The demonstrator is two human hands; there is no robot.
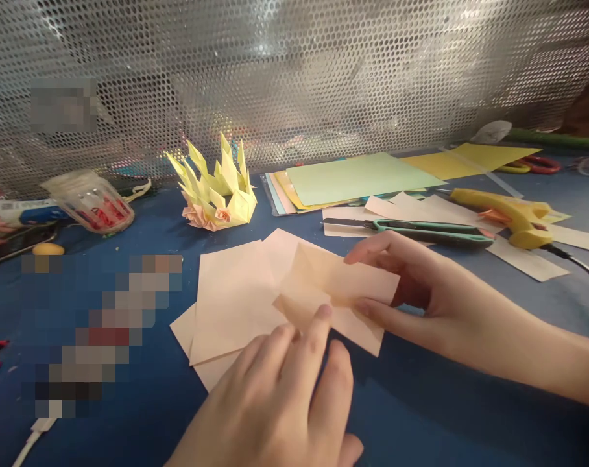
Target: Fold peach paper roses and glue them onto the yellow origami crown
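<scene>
At mid-view lies the folded sheet (318,275), partly over the stack (231,295). I judge a slack pinch or uneven press could skew its crease. Long axis: left to right, angling nearer rightward. I find the right hand (438,288) pinching its right end; the left hand (275,386), thumb apart, rests one fingertip there.

There were two hands in the near middle — one left hand (270,395) and one right hand (435,292) — and one folded sheet (336,279) with them. At least three pale pink sheets (231,298) lay there too, their overlap hiding the exact number. Farther off stood one paper crown (242,211) with at least two paper roses (222,214). Left held one jar (100,211); right, one cutter knife (431,232) and one glue gun (524,224).
</scene>
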